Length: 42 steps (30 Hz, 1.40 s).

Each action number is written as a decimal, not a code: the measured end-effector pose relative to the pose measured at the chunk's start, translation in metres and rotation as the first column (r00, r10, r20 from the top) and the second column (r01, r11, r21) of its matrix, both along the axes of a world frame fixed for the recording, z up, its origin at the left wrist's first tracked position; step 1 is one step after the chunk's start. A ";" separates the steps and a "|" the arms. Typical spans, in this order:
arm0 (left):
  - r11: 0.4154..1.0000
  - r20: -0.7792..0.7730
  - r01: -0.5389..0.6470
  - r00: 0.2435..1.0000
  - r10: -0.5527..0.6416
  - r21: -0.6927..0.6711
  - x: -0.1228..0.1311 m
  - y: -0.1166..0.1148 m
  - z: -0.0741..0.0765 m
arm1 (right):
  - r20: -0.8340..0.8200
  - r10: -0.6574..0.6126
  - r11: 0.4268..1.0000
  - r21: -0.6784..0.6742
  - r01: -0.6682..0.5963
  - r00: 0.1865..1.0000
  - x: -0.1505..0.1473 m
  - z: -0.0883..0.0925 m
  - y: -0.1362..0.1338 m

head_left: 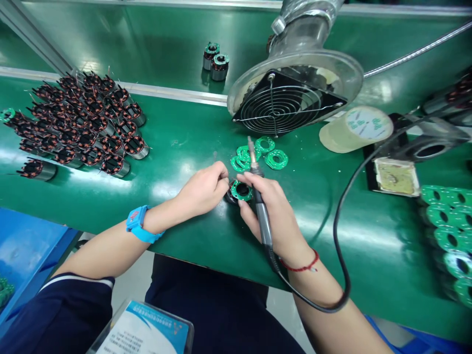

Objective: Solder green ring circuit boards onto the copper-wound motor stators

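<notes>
In the middle of the green bench stands a motor stator with a ring-shaped green circuit board (237, 195) on top. My right hand (277, 211) is closed round a soldering iron (262, 216), whose tip points away from me past the stator; its thumb and fingertips reach the stator's right side. My left hand (207, 189) is at the stator's left side, thumb and forefinger pinched together. Whatever may be between those fingertips, such as a wire, is too small to make out. Several loose ring boards (276, 160) lie just beyond the stator.
Many wired stators (84, 123) crowd the left. Two stators with boards (220, 67) stand on the back ledge. A fume extractor fan (275, 105) hangs above the loose boards. Rightward are a tape roll (350, 130), a soldering sponge tray (396, 177), rows of boards (452, 241) and the iron's cable (336, 231).
</notes>
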<state>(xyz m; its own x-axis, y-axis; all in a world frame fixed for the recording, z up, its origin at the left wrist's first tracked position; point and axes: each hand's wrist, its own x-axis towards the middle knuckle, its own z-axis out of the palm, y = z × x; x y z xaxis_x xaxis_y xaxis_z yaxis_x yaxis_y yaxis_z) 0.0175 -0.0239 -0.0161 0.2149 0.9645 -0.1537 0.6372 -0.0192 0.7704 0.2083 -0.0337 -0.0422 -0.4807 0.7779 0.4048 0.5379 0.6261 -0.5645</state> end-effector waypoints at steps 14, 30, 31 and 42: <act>0.989 0.382 0.054 0.924 0.002 -0.136 -0.002 0.001 -0.001 | -0.040 -0.017 0.995 0.098 0.021 0.999 0.000 -0.005 -0.004; 0.983 0.065 0.008 0.998 -0.021 0.185 0.003 -0.007 -0.002 | -0.135 -0.023 0.995 0.090 0.036 0.991 0.001 0.005 -0.009; 0.979 0.040 0.013 0.999 -0.021 0.202 0.003 -0.007 -0.003 | -0.182 -0.046 0.996 0.072 0.060 0.982 0.002 0.004 -0.010; 0.948 -0.265 0.114 0.964 -0.033 0.296 0.006 -0.011 -0.004 | -0.501 -0.208 0.978 -0.076 0.197 0.840 0.016 -0.008 -0.024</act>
